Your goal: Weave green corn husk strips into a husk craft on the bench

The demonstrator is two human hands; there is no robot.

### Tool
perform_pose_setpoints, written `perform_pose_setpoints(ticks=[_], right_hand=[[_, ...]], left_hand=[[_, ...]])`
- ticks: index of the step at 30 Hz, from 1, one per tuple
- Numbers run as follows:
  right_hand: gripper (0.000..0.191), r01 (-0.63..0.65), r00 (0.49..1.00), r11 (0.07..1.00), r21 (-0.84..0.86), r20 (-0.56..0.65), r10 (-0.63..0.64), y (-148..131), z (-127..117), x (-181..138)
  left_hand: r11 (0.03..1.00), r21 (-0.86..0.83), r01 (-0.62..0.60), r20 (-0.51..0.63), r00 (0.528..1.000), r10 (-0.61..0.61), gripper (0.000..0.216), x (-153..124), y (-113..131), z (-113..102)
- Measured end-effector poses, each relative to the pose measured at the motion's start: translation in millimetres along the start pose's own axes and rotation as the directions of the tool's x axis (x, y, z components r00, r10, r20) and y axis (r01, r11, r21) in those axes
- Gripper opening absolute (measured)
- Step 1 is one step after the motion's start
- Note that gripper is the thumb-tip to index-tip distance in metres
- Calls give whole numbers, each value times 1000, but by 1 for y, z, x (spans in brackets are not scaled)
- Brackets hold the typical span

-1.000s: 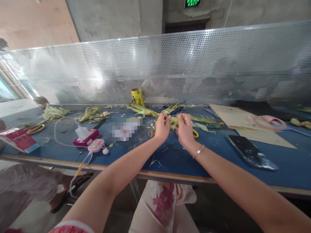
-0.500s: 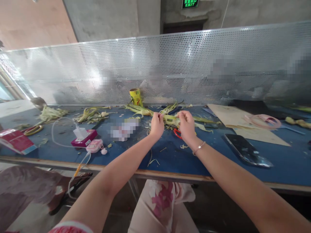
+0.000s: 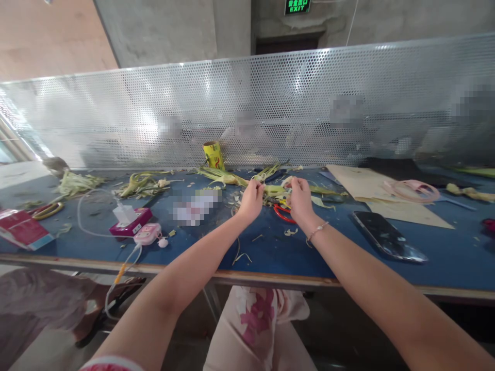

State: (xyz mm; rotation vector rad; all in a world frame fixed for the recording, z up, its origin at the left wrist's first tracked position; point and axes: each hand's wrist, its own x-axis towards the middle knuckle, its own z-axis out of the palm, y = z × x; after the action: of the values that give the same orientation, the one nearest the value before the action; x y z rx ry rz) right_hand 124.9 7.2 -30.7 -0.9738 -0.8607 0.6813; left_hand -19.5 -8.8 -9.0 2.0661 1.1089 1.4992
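Observation:
My left hand (image 3: pixel 250 201) and my right hand (image 3: pixel 302 202) are held close together over the middle of the blue table, fingers pinched. Stretched between them is a pale green leafy plant strip (image 3: pixel 275 190), with both hands gripping its ends. More plant stalks (image 3: pixel 228 178) fan out behind and left of my left hand. Just below the strip, partly covered by my right hand, lies a red looped handle (image 3: pixel 283 215); the rest of that tool is hidden. Plant scraps (image 3: pixel 291 232) are scattered nearby.
A yellow can-like container (image 3: pixel 214 156) stands by the perforated metal screen (image 3: pixel 270 103). To the right are a phone (image 3: pixel 389 236), brown paper (image 3: pixel 410 215) and a pink ring-shaped coil (image 3: pixel 412 191). A charger on a magenta box (image 3: pixel 131 222) and cables occupy the left.
The strip's broad face between my hands now looks narrower, and a pale piece shows at my right fingertips. My hands stay pinched near the same spot; the view has shifted slightly.

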Motion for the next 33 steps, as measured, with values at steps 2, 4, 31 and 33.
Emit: perform_pose_setpoints(ticks=[2,4,31,33], right_hand=[[49,-86,988,996,-2,129,86,0,2,-1],[57,-198,949,980,-26,245,198,-1,3,-3],[32,265,906,957,-119,370,-205,-11,10,-28],[32,258,912,960,-109,355,-205,-10,11,-28]], left_hand=[[1000,6,17,-14,1000,-17,15,2,-3,-1],[999,7,37,-10,999,-37,15,3,-5,-3],[512,-769,383,205,906,-370,40,0,7,3],[533,-771,350,187,923,-336,37,0,6,3]])
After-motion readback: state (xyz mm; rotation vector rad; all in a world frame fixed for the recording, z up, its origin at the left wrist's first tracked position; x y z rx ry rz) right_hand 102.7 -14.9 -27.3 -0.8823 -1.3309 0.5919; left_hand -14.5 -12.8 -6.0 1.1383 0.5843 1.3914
